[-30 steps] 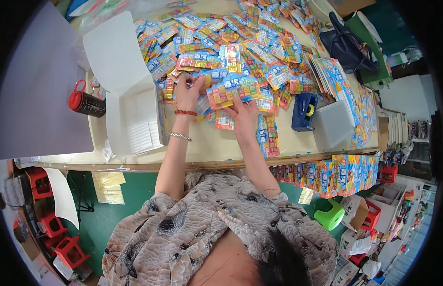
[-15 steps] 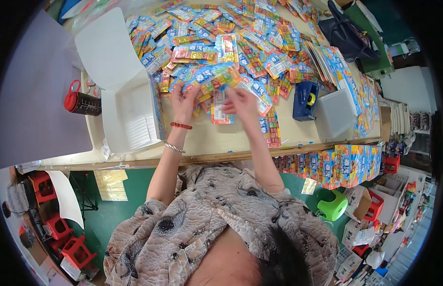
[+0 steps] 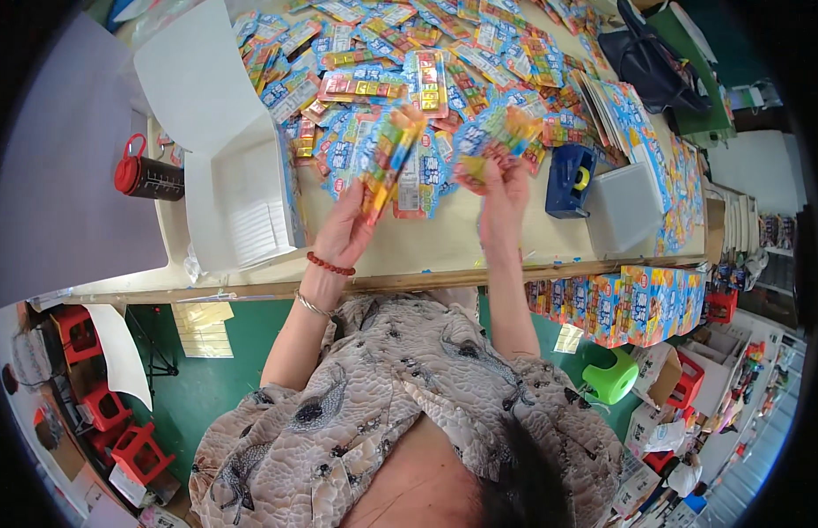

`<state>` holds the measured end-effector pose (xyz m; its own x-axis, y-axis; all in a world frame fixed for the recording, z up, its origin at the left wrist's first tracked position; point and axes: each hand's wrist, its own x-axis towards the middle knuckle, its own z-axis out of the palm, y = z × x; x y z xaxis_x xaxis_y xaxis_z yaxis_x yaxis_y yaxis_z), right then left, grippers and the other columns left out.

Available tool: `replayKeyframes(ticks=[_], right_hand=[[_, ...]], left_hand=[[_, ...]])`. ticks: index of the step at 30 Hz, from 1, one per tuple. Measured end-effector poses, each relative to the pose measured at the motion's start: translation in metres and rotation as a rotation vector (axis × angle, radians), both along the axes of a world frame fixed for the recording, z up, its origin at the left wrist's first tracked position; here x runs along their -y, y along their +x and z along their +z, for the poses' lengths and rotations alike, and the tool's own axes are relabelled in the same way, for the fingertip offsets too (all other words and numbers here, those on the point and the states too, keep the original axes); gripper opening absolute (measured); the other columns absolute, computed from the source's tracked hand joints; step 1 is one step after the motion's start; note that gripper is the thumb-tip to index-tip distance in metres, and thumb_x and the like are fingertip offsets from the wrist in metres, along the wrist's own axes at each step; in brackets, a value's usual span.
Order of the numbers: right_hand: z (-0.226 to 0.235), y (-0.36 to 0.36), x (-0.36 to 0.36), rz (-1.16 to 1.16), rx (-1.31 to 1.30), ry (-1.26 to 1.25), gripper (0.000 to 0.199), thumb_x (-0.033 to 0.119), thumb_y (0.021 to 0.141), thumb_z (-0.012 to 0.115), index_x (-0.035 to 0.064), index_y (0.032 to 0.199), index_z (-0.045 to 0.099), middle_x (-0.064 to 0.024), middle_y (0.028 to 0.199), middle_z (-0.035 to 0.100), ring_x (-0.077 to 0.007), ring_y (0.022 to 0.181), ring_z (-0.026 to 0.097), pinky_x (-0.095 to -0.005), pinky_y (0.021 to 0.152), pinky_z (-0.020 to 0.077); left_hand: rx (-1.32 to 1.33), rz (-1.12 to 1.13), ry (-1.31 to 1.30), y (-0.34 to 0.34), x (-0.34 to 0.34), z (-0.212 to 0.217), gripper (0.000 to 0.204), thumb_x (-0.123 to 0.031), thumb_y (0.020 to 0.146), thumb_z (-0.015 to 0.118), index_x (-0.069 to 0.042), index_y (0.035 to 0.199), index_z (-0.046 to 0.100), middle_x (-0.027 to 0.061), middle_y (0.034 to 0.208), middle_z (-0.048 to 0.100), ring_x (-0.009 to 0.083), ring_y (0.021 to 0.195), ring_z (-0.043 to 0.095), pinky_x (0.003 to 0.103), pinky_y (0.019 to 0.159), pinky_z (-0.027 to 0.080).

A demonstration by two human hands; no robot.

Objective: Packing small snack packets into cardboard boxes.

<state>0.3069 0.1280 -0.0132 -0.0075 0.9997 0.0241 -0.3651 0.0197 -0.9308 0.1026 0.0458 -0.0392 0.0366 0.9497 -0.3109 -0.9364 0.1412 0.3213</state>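
Note:
My left hand (image 3: 345, 224) grips a colourful blister pack (image 3: 389, 165) by its lower end, tilted steeply above the table. Further right, my right hand (image 3: 504, 195) is closed on another blister pack (image 3: 497, 145), which is blurred; whether more than one is in either hand I cannot tell. Both packs have blue and orange card with a row of small red, yellow and green pieces. Behind and beneath them spreads a heap of similar packs (image 3: 363, 86). One pack with a pale printed back (image 3: 410, 189) lies on the table between my hands.
An open white box (image 3: 242, 211) with its lid raised stands at left, beside a dark bottle with a red cap (image 3: 149, 179). At right are a blue tape dispenser (image 3: 567, 183), a translucent container (image 3: 627, 211) and stacked printed cards (image 3: 616, 114). Printed boxes (image 3: 633, 304) stand below the table's edge.
My hands have moved apart, the right one going rightward with a pack in it. The pack in my left hand has swung from nearly level to steeply tilted.

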Motion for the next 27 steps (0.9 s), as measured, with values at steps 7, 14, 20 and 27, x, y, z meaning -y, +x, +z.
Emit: replayKeyframes(ticks=[7,14,20,27], right_hand=[[-0.039,-0.064,0.061,0.050,-0.134,-0.024,0.026,0.005,0.088,0.063,0.0032,0.113,0.056,-0.0049,0.108,0.064,-0.0140,0.095,0.062,-0.0312,0.077,0.0539],[-0.006,-0.019,0.040,0.530,1.173,0.605,0.045,-0.002,0.073,0.065,0.0013,0.117,0.055,-0.0118,0.125,0.054,-0.0279,0.122,0.047,-0.0393,0.104,0.0359],[0.008,0.022,-0.011,0.497,1.498,0.798,0.071,-0.004,0.072,0.057,0.0134,0.139,0.039,-0.0158,0.135,0.042,-0.0353,0.124,0.040,-0.0429,0.105,0.0331],[0.015,0.020,-0.021,0.595,1.389,0.565,0.055,0.018,0.086,0.057,0.0099,0.139,0.041,-0.0145,0.132,0.046,-0.0329,0.119,0.044,-0.0418,0.102,0.0339]], left_hand=[[0.098,-0.056,0.083,0.019,0.012,0.003,0.045,-0.024,0.096,0.052,-0.002,0.133,0.039,0.0104,0.130,0.050,0.0217,0.122,0.047,0.035,0.105,0.038],[-0.486,0.134,-0.077,-0.011,0.055,-0.008,0.037,-0.023,0.096,0.055,-0.009,0.123,0.034,0.0087,0.126,0.052,0.0174,0.110,0.055,0.033,0.092,0.047],[-0.926,0.228,0.009,-0.011,0.074,-0.025,0.043,-0.006,0.088,0.065,-0.006,0.119,0.036,0.0069,0.117,0.051,0.0146,0.100,0.056,0.028,0.083,0.051],[-1.238,0.276,0.184,-0.021,0.082,-0.028,0.066,0.004,0.081,0.068,-0.003,0.135,0.030,0.0108,0.127,0.047,0.0206,0.112,0.053,0.031,0.092,0.049]])
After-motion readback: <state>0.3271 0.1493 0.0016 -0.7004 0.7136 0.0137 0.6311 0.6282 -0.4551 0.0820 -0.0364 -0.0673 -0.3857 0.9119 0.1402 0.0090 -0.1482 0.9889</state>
